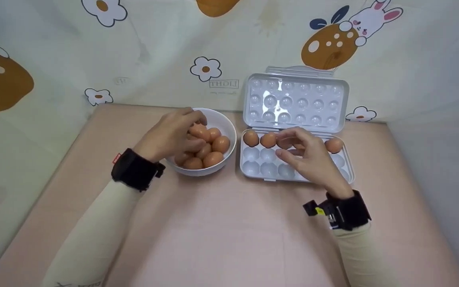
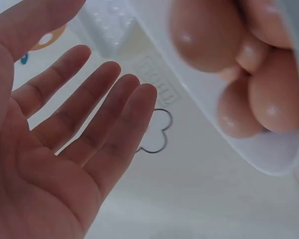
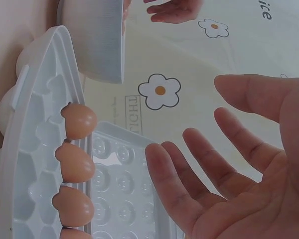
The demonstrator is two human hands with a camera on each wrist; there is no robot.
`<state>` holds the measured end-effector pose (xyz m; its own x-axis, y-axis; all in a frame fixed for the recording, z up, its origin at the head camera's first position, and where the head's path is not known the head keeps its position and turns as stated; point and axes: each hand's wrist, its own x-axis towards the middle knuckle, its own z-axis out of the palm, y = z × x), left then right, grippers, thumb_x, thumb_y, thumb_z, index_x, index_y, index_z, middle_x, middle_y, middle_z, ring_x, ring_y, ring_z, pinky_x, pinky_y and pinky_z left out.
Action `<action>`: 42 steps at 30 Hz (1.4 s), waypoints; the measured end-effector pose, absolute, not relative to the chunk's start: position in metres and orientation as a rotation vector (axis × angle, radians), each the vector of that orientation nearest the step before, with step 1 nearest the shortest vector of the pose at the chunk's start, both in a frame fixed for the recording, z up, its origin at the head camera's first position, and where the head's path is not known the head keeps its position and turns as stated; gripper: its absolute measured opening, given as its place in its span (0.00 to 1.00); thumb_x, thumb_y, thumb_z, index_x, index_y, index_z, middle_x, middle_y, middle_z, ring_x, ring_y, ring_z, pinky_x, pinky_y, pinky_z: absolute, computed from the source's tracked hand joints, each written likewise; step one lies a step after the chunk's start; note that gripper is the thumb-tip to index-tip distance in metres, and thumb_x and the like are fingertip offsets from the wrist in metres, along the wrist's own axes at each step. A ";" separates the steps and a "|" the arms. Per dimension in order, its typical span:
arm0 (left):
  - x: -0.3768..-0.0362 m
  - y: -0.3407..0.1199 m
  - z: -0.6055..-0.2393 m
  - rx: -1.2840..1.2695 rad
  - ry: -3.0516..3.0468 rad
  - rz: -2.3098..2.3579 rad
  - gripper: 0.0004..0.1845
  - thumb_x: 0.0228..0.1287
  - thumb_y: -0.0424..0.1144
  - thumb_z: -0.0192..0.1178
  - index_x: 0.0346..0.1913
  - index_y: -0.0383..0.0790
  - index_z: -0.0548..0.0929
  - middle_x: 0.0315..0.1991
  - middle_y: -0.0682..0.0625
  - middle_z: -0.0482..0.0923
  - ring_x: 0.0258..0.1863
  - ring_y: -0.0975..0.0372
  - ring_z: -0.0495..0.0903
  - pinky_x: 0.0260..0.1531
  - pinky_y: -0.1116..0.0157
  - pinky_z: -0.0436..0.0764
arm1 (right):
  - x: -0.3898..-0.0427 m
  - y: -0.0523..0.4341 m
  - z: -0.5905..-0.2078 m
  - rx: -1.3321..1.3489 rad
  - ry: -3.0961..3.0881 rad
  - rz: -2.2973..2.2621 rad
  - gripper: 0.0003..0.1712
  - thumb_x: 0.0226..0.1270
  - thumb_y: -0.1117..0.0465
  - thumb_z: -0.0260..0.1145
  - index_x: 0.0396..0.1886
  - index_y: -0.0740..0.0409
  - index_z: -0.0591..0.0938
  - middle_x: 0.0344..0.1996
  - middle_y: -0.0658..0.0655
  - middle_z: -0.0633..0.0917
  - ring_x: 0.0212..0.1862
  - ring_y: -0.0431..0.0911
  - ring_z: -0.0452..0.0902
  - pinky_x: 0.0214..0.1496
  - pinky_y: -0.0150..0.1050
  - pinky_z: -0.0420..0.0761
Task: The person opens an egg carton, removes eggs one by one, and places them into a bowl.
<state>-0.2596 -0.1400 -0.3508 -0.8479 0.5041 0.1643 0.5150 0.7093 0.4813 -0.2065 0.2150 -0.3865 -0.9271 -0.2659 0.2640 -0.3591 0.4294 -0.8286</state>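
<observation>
My left hand [image 1: 169, 133] hovers at the left side of a white bowl [image 1: 218, 116] of brown eggs [image 1: 213, 159]. The left wrist view shows the palm with nothing held and loosely extended fingers [image 2: 119, 119], apart from the bowl's eggs [image 2: 276, 94]. Above a pale plastic egg carton [image 1: 251, 153] is my right hand [image 1: 311, 159], its fingers [image 3: 164, 174] spread and holding nothing. Brown eggs [image 3: 77, 164] sit in the carton's back row, one egg [image 1: 334, 145] at its right end. My right hand hides part of that row; the visible front cups are bare.
The carton's dimpled lid [image 1: 301, 93] stands raised behind it, near the patterned backdrop [image 1: 153, 59]. Bowl and carton stand side by side at the back of the pinkish table [image 1: 213, 231]. Black bands [image 1: 136, 169] with small cameras circle both wrists.
</observation>
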 end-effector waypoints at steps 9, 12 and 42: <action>-0.248 -0.112 -0.347 -0.825 -2.803 -0.887 0.21 0.66 0.43 0.76 0.59 0.47 0.83 0.52 0.52 0.80 0.50 0.53 0.77 0.55 0.56 0.78 | -0.206 0.215 -0.387 0.568 -2.572 1.442 0.20 0.69 0.69 0.73 0.59 0.62 0.82 0.52 0.57 0.87 0.57 0.52 0.85 0.58 0.38 0.86; -0.246 -0.107 -0.350 -0.776 -2.816 -0.886 0.22 0.64 0.46 0.77 0.59 0.50 0.83 0.55 0.55 0.79 0.55 0.56 0.77 0.60 0.55 0.76 | -0.206 0.214 -0.387 0.568 -2.570 1.418 0.20 0.69 0.70 0.73 0.59 0.62 0.82 0.52 0.58 0.87 0.57 0.54 0.85 0.60 0.44 0.86; -0.240 -0.089 -0.380 -0.862 -2.709 -0.838 0.25 0.66 0.43 0.74 0.64 0.49 0.82 0.63 0.51 0.77 0.59 0.56 0.77 0.59 0.57 0.80 | -0.294 0.159 -0.407 0.951 -2.884 0.501 0.27 0.63 0.69 0.73 0.63 0.62 0.83 0.53 0.64 0.83 0.55 0.60 0.78 0.61 0.52 0.79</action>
<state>-0.2405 -0.0891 -0.3797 -0.8164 0.4771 0.3253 0.5775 0.6735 0.4614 -0.2938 0.1593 -0.4071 -0.8073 -0.5680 0.1601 -0.5887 0.7564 -0.2852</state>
